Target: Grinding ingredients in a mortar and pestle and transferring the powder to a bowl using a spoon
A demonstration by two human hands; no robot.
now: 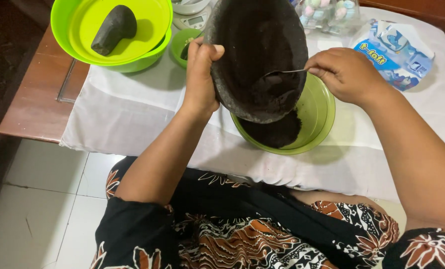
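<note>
White cloth [132,114] is covering the brown wooden table [33,99]. Left hand [200,79] is clamping the rim of a tilted dark stone mortar [255,45] above a lime-green plastic bowl [319,112]; right hand [344,73] is pinching a thin metal spoon [282,72], scraping dark ground powder [274,130] inside.

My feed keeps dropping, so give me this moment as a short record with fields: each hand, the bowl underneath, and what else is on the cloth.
left hand: left hand grips the rim of the dark stone mortar, tilted over the bowl
right hand: right hand holds a metal spoon, its tip in the dark powder inside the mortar
bowl below: green bowl, dark powder heaped in it
back left: stone pestle lying in a large green basin
back right: blue and white packet
surface: white cloth over a wooden table
</note>
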